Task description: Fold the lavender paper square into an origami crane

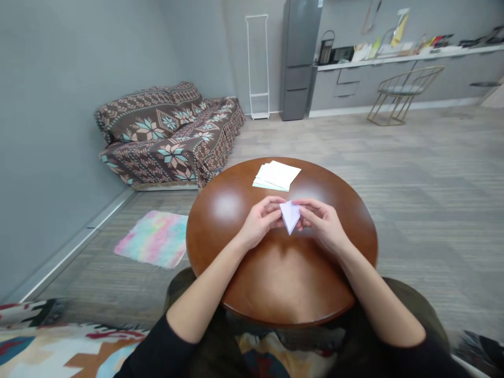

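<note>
A small folded piece of pale lilac paper (pixel 290 216) is held up over the round brown table (pixel 283 283), its point facing down toward me. My left hand (pixel 264 219) pinches its left corner between thumb and fingers. On the opposite side, my right hand (pixel 319 219) grips the right corner the same way. The fingertips behind the paper are partly hidden. Just beyond my hands, a loose stack of white and pale sheets (pixel 277 175) lies fanned out on the tabletop.
A patterned covered sofa (pixel 169 134) stands at the back left, with a fluffy pastel rug (pixel 153 239) on the floor before it. Farther back are a white rack (pixel 259 68), a grey fridge (pixel 299 58), a kitchen counter (pixel 366 63) and a gold-framed chair (pixel 401 92).
</note>
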Tool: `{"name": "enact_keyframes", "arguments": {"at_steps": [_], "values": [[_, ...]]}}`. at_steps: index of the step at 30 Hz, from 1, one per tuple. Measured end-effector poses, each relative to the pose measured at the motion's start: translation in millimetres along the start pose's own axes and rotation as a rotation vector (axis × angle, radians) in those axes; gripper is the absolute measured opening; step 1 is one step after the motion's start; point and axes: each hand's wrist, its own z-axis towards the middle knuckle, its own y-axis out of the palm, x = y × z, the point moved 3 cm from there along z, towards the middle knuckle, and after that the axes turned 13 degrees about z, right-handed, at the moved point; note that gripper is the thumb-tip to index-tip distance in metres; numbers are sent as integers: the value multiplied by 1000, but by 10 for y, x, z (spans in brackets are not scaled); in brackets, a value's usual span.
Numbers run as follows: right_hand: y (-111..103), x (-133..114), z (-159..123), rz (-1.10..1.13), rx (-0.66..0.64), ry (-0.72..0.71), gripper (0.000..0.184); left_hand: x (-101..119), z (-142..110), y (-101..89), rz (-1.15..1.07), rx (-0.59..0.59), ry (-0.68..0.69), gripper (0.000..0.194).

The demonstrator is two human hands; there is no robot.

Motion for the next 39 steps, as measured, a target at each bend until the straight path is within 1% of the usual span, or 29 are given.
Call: {"name": "enact_keyframes", "arguments": {"at_steps": [4, 8, 11, 14, 18, 24, 28, 31, 34, 39], "values": [[12, 8, -14, 41, -60, -4, 37, -6, 9, -5, -66, 23, -7, 33], [3, 14, -9, 16, -25, 3, 33, 8, 3, 0, -56, 36, -30, 30], [-9, 9, -3, -22, 7, 5, 32, 15, -4, 3, -69, 6, -63, 27], [-2, -1, -4, -33, -25, 2, 34, 20, -6, 2, -110, -33, -74, 29], [10, -5, -9, -26, -39, 5, 36, 16, -3, 1, -134, -52, -100, 31], [5, 25, -11, -39, -36, 34, 32, 18, 3, 4, -122, -6, -136, 28], [4, 51, -11, -118, -25, 28, 31, 1, 6, -4, -91, 24, -142, 27], [5, 71, -7, -217, 4, 0, 35, -30, 12, -6, -54, 35, -132, 29], [1, 89, -2, -296, 6, -33, 39, -66, 24, -5, -10, 44, -116, 32], [-27, 105, 4, -330, 9, -62, 40, -102, 41, -12, 15, 58, -84, 36]]}}
